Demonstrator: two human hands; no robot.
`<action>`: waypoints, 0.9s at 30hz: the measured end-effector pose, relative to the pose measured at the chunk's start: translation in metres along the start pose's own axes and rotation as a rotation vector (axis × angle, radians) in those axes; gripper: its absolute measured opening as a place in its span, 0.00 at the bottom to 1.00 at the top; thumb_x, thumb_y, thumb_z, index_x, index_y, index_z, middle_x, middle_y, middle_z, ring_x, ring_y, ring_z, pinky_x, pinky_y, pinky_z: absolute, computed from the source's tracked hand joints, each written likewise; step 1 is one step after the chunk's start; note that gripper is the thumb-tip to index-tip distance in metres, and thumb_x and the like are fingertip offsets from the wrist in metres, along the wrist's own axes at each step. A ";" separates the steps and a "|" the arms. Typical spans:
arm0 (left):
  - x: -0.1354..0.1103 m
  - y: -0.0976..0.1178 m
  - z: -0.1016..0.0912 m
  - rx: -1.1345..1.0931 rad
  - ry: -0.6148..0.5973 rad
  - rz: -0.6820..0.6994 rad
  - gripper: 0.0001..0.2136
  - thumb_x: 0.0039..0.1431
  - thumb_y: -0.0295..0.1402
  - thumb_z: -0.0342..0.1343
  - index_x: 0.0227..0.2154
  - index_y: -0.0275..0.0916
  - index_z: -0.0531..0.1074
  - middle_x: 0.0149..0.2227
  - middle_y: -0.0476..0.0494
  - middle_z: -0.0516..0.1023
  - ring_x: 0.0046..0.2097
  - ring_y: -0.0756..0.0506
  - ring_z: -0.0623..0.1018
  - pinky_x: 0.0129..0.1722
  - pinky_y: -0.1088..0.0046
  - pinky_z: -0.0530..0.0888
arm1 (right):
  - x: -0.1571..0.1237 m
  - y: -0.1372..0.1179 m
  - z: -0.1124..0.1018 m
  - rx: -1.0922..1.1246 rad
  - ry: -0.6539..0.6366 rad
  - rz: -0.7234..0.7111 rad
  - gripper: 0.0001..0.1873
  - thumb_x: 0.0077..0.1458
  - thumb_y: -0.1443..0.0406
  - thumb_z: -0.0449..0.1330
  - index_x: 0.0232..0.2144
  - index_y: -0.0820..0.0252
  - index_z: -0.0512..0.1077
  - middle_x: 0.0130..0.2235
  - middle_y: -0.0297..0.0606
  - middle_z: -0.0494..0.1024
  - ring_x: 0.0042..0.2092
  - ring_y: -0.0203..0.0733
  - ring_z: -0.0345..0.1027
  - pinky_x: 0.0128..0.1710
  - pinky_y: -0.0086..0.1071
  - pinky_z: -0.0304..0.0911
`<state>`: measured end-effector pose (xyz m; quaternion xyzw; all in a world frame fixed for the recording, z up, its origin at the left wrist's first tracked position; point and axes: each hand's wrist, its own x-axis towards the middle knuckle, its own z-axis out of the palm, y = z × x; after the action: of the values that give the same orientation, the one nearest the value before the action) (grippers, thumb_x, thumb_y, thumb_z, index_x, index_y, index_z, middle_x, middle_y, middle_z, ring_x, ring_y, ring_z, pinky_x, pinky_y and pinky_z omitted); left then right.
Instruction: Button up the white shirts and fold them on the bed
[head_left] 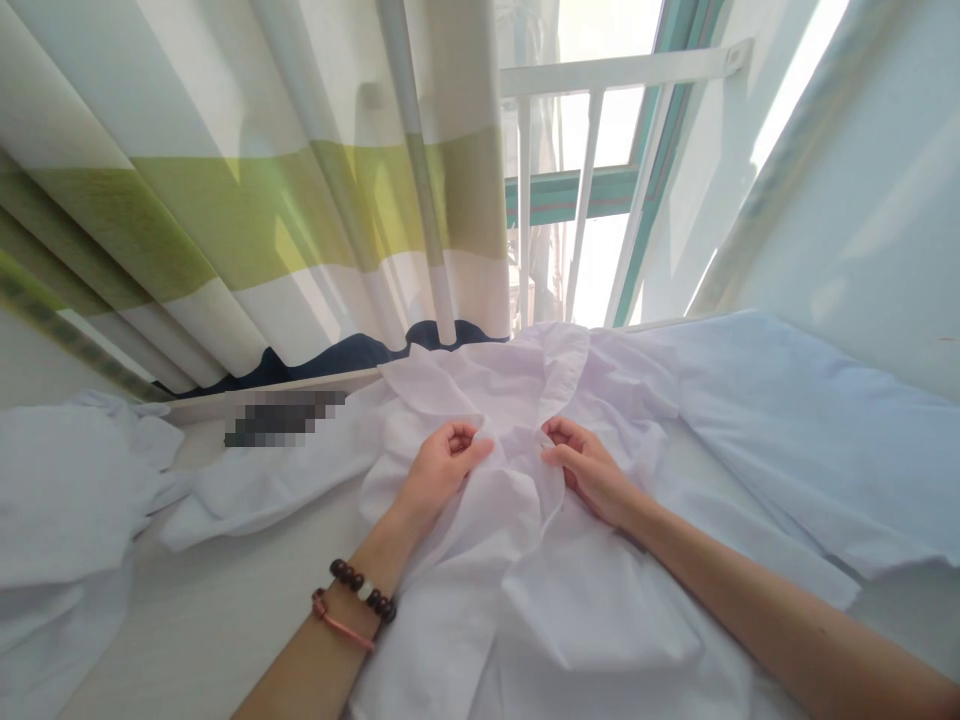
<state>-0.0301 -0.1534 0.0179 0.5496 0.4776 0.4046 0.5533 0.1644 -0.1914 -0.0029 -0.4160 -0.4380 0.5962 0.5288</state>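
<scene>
A white collared coat [600, 610] lies spread and rumpled in front of me, its collar toward the window and one sleeve stretching left. My left hand [444, 462] pinches the left front edge just below the lapel. Opposite it, my right hand [583, 462] has the right front edge between thumb and fingers. A small gap separates the two edges at the neck, with the inside of the coat showing between them. Dark beads and a reddish band circle my left wrist. The fingertips partly hide the cloth they hold.
More white cloth lies folded at the right [810, 430], and another white garment [60, 500] is bunched at the left. A blurred dark patch [277, 415] sits by the back ledge. Beyond are a white-and-green curtain [300, 210] and a white window railing [589, 180].
</scene>
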 end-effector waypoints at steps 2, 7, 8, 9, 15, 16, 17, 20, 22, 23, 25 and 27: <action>0.002 -0.009 -0.001 0.102 0.033 -0.004 0.18 0.49 0.47 0.64 0.28 0.38 0.66 0.23 0.54 0.71 0.24 0.52 0.69 0.24 0.77 0.64 | 0.000 0.000 0.001 -0.006 0.013 -0.017 0.12 0.42 0.64 0.62 0.32 0.55 0.66 0.27 0.25 0.67 0.23 0.31 0.59 0.22 0.27 0.63; 0.003 -0.014 -0.002 0.097 0.120 -0.015 0.20 0.53 0.52 0.59 0.34 0.40 0.63 0.19 0.56 0.70 0.19 0.52 0.67 0.20 0.78 0.61 | 0.001 0.002 0.002 -0.056 0.031 -0.015 0.14 0.46 0.56 0.66 0.30 0.57 0.66 0.22 0.25 0.65 0.20 0.30 0.56 0.18 0.26 0.59; 0.002 -0.014 -0.002 0.062 0.127 -0.013 0.21 0.52 0.51 0.60 0.37 0.40 0.63 0.20 0.55 0.72 0.20 0.52 0.67 0.20 0.77 0.62 | 0.002 0.003 0.002 -0.077 0.033 -0.017 0.16 0.47 0.54 0.65 0.28 0.57 0.66 0.21 0.24 0.64 0.20 0.30 0.55 0.18 0.26 0.58; 0.000 -0.014 -0.001 0.028 0.120 -0.009 0.24 0.50 0.51 0.63 0.40 0.40 0.63 0.22 0.55 0.74 0.20 0.51 0.68 0.20 0.77 0.63 | 0.002 0.003 0.002 -0.099 0.033 -0.019 0.17 0.48 0.52 0.65 0.27 0.57 0.66 0.20 0.24 0.63 0.19 0.30 0.55 0.18 0.26 0.58; -0.012 -0.010 0.000 0.047 -0.017 0.040 0.25 0.50 0.50 0.63 0.45 0.39 0.72 0.25 0.52 0.75 0.23 0.51 0.69 0.23 0.76 0.64 | 0.003 0.005 0.001 -0.219 -0.013 -0.063 0.22 0.52 0.45 0.61 0.27 0.57 0.65 0.19 0.25 0.64 0.19 0.31 0.58 0.18 0.27 0.56; -0.013 -0.010 0.000 0.081 -0.025 0.050 0.23 0.52 0.52 0.60 0.40 0.37 0.74 0.25 0.52 0.74 0.23 0.51 0.68 0.23 0.76 0.64 | 0.003 0.006 0.000 -0.234 -0.034 -0.075 0.22 0.53 0.45 0.61 0.27 0.57 0.65 0.20 0.25 0.65 0.19 0.31 0.58 0.19 0.27 0.56; -0.014 -0.009 0.001 0.110 -0.037 0.057 0.23 0.53 0.54 0.58 0.36 0.36 0.75 0.24 0.51 0.73 0.24 0.51 0.68 0.23 0.76 0.63 | 0.004 0.007 0.000 -0.247 -0.057 -0.084 0.22 0.53 0.45 0.61 0.28 0.57 0.65 0.21 0.25 0.65 0.19 0.31 0.59 0.19 0.27 0.56; -0.013 -0.012 0.004 0.171 -0.065 0.063 0.23 0.51 0.55 0.59 0.33 0.37 0.72 0.24 0.52 0.70 0.26 0.50 0.68 0.25 0.75 0.63 | 0.004 0.008 -0.001 -0.263 -0.106 -0.106 0.21 0.55 0.46 0.61 0.29 0.58 0.65 0.22 0.25 0.64 0.20 0.31 0.58 0.20 0.27 0.55; -0.011 -0.017 0.006 0.224 -0.033 0.068 0.21 0.46 0.49 0.65 0.34 0.38 0.69 0.26 0.52 0.70 0.28 0.49 0.69 0.28 0.75 0.66 | 0.004 0.009 -0.001 -0.262 -0.111 -0.119 0.20 0.55 0.48 0.61 0.29 0.58 0.65 0.23 0.26 0.63 0.21 0.30 0.57 0.20 0.27 0.54; -0.010 -0.020 0.007 0.247 -0.019 0.071 0.21 0.43 0.44 0.68 0.35 0.39 0.68 0.28 0.52 0.71 0.30 0.48 0.70 0.31 0.74 0.67 | 0.004 0.009 -0.002 -0.267 -0.109 -0.128 0.19 0.56 0.49 0.61 0.28 0.58 0.65 0.24 0.26 0.63 0.22 0.30 0.57 0.20 0.27 0.54; -0.008 -0.023 0.007 0.247 -0.043 0.066 0.21 0.42 0.37 0.68 0.38 0.40 0.66 0.31 0.51 0.72 0.33 0.47 0.72 0.34 0.73 0.69 | 0.003 0.010 -0.002 -0.294 -0.109 -0.142 0.18 0.56 0.51 0.61 0.28 0.58 0.65 0.25 0.26 0.64 0.23 0.31 0.57 0.21 0.27 0.54; -0.009 -0.022 0.005 0.192 -0.134 0.043 0.21 0.42 0.31 0.66 0.40 0.40 0.66 0.32 0.51 0.73 0.35 0.47 0.73 0.35 0.72 0.70 | 0.003 0.010 -0.002 -0.332 -0.117 -0.145 0.15 0.56 0.53 0.61 0.29 0.57 0.65 0.26 0.27 0.64 0.24 0.31 0.57 0.22 0.27 0.55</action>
<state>-0.0288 -0.1645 -0.0040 0.6361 0.4642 0.3310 0.5199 0.1637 -0.1886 -0.0135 -0.4294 -0.5893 0.4992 0.4682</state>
